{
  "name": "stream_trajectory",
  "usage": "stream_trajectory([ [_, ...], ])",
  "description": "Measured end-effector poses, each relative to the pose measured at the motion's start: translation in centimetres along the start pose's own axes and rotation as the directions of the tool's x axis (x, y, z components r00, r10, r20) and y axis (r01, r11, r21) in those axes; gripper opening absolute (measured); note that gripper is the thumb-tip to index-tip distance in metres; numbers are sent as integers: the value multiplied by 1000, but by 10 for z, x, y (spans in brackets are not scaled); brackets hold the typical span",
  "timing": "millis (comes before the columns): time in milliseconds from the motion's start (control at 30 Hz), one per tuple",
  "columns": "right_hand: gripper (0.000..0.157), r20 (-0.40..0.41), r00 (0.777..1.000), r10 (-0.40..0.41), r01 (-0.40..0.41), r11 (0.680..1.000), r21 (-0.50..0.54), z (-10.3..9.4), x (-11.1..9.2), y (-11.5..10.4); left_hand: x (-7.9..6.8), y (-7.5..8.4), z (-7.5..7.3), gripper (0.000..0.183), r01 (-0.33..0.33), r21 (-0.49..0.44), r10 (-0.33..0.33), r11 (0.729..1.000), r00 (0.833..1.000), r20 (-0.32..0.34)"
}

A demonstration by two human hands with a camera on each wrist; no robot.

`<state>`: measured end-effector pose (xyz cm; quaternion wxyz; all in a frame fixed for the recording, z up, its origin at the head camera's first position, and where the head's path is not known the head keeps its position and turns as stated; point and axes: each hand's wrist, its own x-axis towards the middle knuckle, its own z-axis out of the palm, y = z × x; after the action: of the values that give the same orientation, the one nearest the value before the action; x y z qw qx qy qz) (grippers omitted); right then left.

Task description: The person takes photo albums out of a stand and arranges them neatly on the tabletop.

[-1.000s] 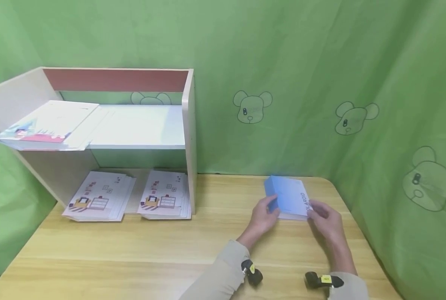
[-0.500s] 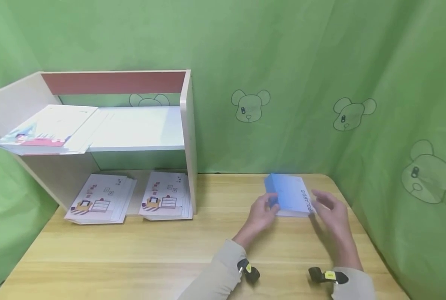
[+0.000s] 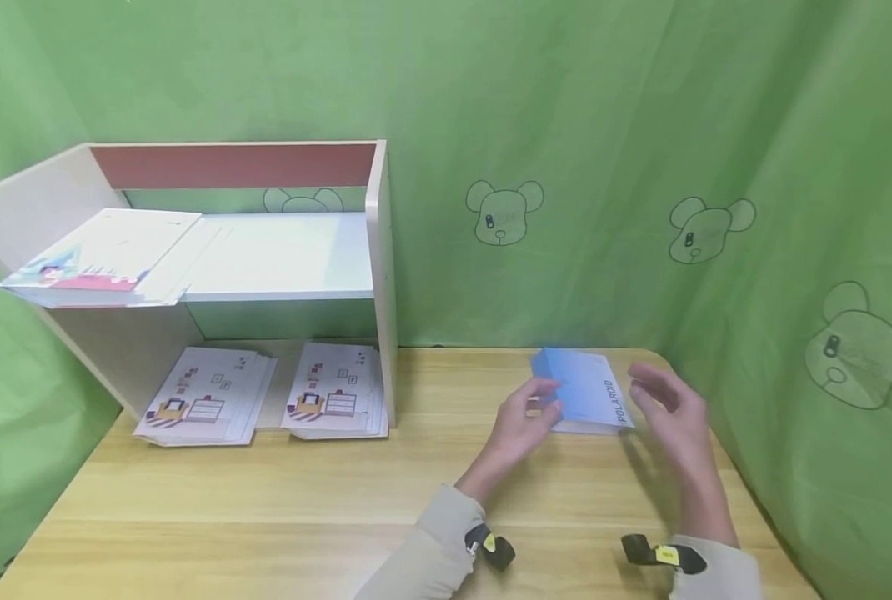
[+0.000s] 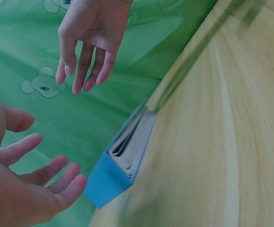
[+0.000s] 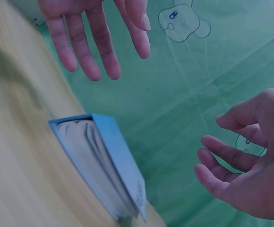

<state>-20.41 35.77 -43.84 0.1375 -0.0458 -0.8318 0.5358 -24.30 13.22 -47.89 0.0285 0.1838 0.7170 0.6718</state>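
A blue-and-white photo album (image 3: 583,390) marked POLAROID lies flat on the wooden table, with its cover closed. Its blue spine (image 4: 109,182) and page edges show in the left wrist view. Beside the spine hovers my left hand (image 3: 519,423), fingers spread and loosely bent, holding nothing. My right hand (image 3: 677,425) hangs off the album's right edge, also with nothing in it. Both wrist views show a gap between the album (image 5: 120,153) and the relaxed fingers of each hand.
A two-tier shelf unit (image 3: 382,275) stands on the left. Its upper board carries a pile of booklets (image 3: 116,250); below are a left stack (image 3: 206,392) and a right stack (image 3: 333,387) of printed booklets. Green curtain (image 3: 581,125) closes off the back and right side.
My right hand has let go of the album's right edge and moved right, away from it. My left hand has drawn slightly back from the spine. The album stays in place.
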Motion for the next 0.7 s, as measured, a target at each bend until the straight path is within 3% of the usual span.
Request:
stream_trajectory([
  [67, 47, -25, 997, -79, 78, 995, -58, 0, 0, -3, -1, 4, -2, 34, -26, -13, 26, 1000, 1000, 1],
  [133, 46, -37, 994, -104, 102, 993, -64, 1, 0, -7, -3, 8, -5, 33, -58, -22, 58, 998, 998, 5],
  [433, 46, -62, 992, -109, 106, 993, -46, 1, -4, -26, -10, 21, -16, 34, -100, -45, 100, 994, 995, 9],
  [700, 44, -95, 986, -140, 137, 990, -40, 0, -12, -43, -18, 41, -28, 36, -179, -70, 182, 981, 983, 28],
])
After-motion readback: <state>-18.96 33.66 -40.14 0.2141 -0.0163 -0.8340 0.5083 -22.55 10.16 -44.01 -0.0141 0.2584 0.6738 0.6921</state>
